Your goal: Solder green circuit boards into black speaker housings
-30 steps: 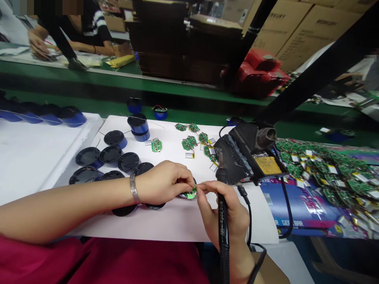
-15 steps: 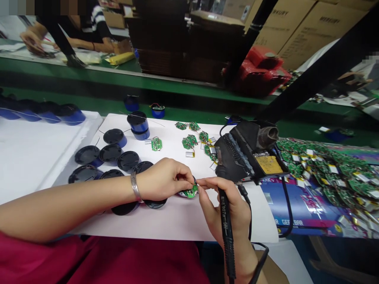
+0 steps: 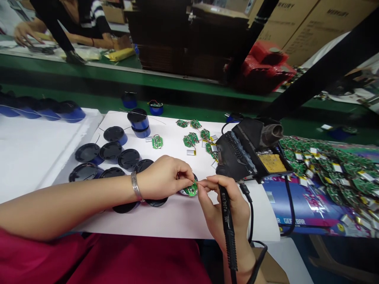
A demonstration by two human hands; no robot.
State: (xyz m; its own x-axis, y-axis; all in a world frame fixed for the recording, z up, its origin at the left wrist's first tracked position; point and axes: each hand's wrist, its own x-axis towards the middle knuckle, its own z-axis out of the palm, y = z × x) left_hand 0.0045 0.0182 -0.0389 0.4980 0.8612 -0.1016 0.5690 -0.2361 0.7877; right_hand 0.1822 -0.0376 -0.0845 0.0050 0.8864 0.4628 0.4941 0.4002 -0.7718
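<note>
My left hand (image 3: 167, 177) is closed in a pinch at the edge of a green circuit board (image 3: 192, 191), which lies over a round dark housing partly hidden under my fingers. Thumb and forefinger of my right hand (image 3: 225, 209) meet at the same edge of the board; whatever fine piece is between them is too small to make out. A black soldering iron (image 3: 227, 228) rests in the right hand, its handle lying across the palm and its cable trailing down. Several round black-and-blue housings (image 3: 128, 159) stand beside my left forearm.
A soldering iron stand (image 3: 237, 150) with a yellow sponge (image 3: 271, 163) sits right of the white work sheet (image 3: 177, 225). Loose circuit boards (image 3: 191, 139) with small batteries lie behind my hands. More boards (image 3: 334, 173) are heaped at the right. A co-worker's hand (image 3: 26, 35) is across the bench.
The view has shifted slightly. My hands stay together at the board's edge, with only small finger movement. The co-worker's hand across the bench has moved a little left.
</note>
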